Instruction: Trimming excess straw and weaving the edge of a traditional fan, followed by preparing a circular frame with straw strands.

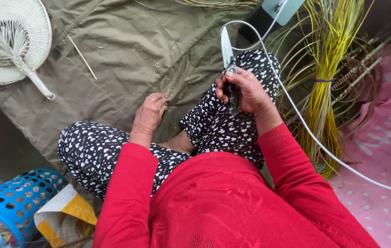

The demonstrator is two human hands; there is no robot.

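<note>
My right hand [246,92] is clenched around a knife [229,59]; my left hand [149,115] rests released on the olive tarp [126,50], reed bundle [324,87] beside.

Knife [229,69]: pale, broad blade pointing up and away from the person, dark handle enclosed in the right hand [246,92] above the raised knee. Olive-green cloth [126,50]: spread flat on the ground, creased, littered with fibre scraps; left hand [149,115] fingertips touching it.

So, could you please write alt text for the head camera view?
A seated person's right hand grips a knife blade-up over a knee, while the left hand touches the olive cloth. Yellow-green reeds lie right, a woven fan upper left.
</note>
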